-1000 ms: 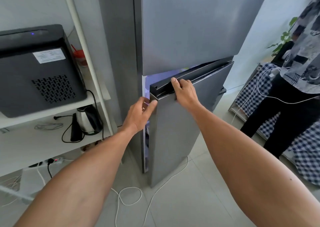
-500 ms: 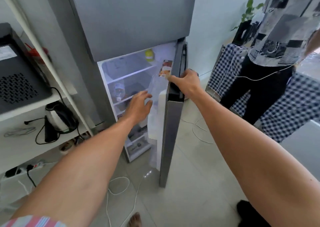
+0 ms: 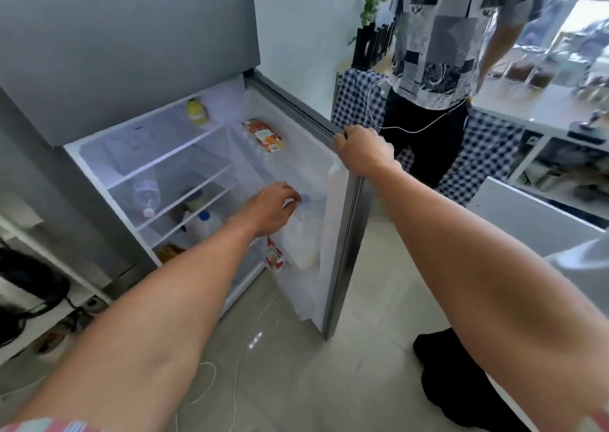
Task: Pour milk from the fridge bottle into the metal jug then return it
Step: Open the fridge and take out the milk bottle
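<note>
**A:** What does the view show?

**B:** The fridge door (image 3: pixel 342 220) stands open. The right hand (image 3: pixel 364 150) is clenched over the door's top edge. The left hand (image 3: pixel 272 209) reaches into the door rack, fingers curled around the neck of the milk bottle (image 3: pixel 304 237), just under its blue cap (image 3: pixel 304 197). Whether that grip is fully tight I cannot tell.

**B:** The bottle stands upright in the door rack, beside a red-and-white carton (image 3: pixel 274 257). A second blue-capped bottle (image 3: pixel 206 225) sits on a lower shelf inside the fridge; I judge the door bottle to be the one meant, since the hand is on it.

**A:** How does the bottle look?

**B:** Pale, translucent plastic, broad in the body, white inside nearly to the shoulder. It is blurred, so no label can be read.

**A:** What could go wrong from here?

**B:** Three things, in my judgement. A full bottle lifted by the neck alone may slip, the more so if it is cold and damp. Its base may catch the rack's front rail if it is drawn out before it is raised clear, and the carton next to it could tip. Another person (image 3: pixel 431 68) stands just behind the door, so a wider swing could strike them.
</note>
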